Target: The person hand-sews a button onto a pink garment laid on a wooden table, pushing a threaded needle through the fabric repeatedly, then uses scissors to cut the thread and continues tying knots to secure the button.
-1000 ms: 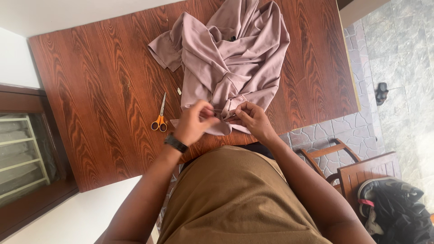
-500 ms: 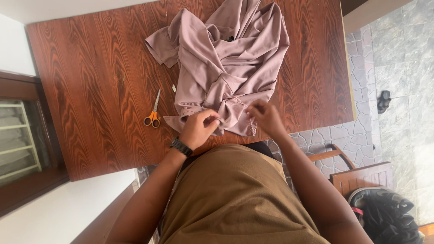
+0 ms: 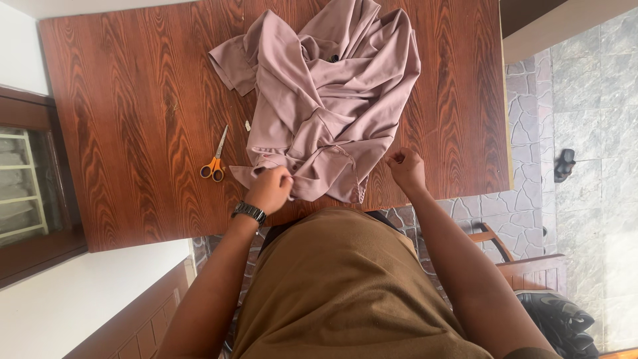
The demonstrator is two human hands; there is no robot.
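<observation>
A crumpled mauve garment (image 3: 325,100) lies on the dark wooden table (image 3: 133,100). My left hand (image 3: 269,189), with a black watch (image 3: 249,213) on its wrist, grips the near edge of the cloth. My right hand (image 3: 405,166) hovers over the table just right of the garment. Its fingertips are pinched together, and I see nothing clearly between them. Scissors with orange handles (image 3: 214,163) lie on the table to the left of my left hand.
A small pale scrap (image 3: 247,125) lies beside the cloth. A wooden chair (image 3: 525,266) and a black bag (image 3: 558,319) stand at the lower right on the stone floor. A dark sandal (image 3: 565,165) lies farther right. A window frame (image 3: 26,186) is at the left.
Both hands were together at the cloth's near edge. My right hand has drawn away to the right with pinched fingers, while my left hand stays holding the cloth.
</observation>
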